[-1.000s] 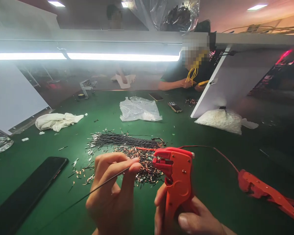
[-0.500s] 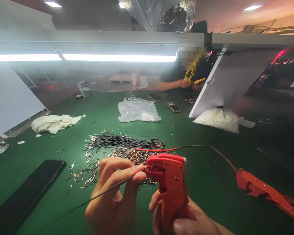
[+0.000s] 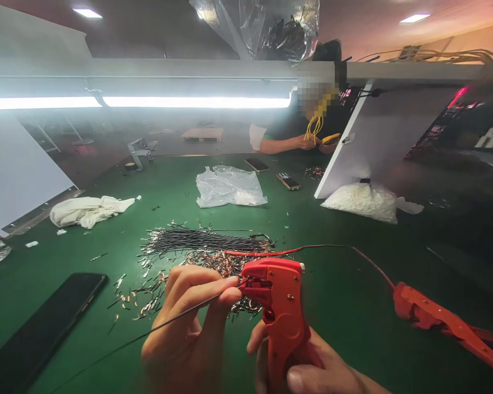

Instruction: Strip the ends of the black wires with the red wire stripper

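Between thumb and index finger, my left hand (image 3: 193, 317) pinches a thin black wire (image 3: 148, 332), whose end sits at the jaws of a red wire stripper (image 3: 285, 306). My right hand (image 3: 324, 366) is wrapped round the stripper's handle. Behind them lies a bundle of black wires (image 3: 205, 239) with silvery ends. Copper and black scraps (image 3: 225, 262) are heaped in front of the bundle, partly hidden by my hands and the tool.
A phone (image 3: 45, 323) lies at the left, a second red tool (image 3: 439, 317) at the right. Farther back are a white cloth (image 3: 92, 210), a plastic bag (image 3: 230, 187), a filled bag (image 3: 361, 201) and two phones. Across the table, a person holds yellow wires (image 3: 314, 130).
The view has shifted slightly. My hands, the wire and the stripper keep nearly the same arrangement. Across the table, a pale shape beside the person has moved right, near the person's arm.
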`<state>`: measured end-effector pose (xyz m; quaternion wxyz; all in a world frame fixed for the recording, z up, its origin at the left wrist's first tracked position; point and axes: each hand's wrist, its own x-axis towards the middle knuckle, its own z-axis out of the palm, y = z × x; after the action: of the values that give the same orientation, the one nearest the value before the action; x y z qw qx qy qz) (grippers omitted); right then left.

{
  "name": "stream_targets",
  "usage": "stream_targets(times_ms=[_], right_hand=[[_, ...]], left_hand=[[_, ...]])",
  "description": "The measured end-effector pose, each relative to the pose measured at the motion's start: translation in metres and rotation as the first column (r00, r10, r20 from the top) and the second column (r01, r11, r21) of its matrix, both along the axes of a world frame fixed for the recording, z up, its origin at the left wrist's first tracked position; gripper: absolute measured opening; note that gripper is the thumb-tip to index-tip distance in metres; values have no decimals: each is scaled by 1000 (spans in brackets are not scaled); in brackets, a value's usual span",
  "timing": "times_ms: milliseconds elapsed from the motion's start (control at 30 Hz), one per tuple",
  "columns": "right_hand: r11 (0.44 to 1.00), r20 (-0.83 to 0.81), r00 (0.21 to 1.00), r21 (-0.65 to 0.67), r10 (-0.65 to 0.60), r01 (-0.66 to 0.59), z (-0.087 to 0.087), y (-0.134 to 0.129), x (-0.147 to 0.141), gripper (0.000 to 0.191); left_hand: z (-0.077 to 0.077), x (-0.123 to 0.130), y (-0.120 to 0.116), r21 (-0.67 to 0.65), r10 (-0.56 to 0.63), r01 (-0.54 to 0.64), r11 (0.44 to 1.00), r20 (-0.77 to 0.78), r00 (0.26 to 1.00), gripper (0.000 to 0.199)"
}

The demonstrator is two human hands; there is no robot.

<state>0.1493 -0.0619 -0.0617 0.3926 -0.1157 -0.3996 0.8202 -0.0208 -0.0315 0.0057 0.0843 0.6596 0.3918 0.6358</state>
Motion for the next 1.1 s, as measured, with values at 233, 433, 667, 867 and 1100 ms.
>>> stream_targets(times_ms=[233,433,667,867,1100], right_hand=[[1000,41,999,2,-1,1,-5,2,2,45],[1000,69,997,3,-16,16,-4,1,4,43],[997,18,999,-75,-29,30,5,3,8,39],[988,-48,996,-142,-75,68,6,6,7,39],[982,-97,995,-187,-37,18,9,1,4,48]], left_hand=[[2,0,1,21,-20,21,1000,-24,1000,18],[3,1,0,4,-35,35,999,21,999,17],[12,-11,7,-132,16,18,991,248,969,12],[13,-4,4,-20,22,-20,1000,87,996,17],[3,6,-3,97,52,-44,994,-74,996,14]])
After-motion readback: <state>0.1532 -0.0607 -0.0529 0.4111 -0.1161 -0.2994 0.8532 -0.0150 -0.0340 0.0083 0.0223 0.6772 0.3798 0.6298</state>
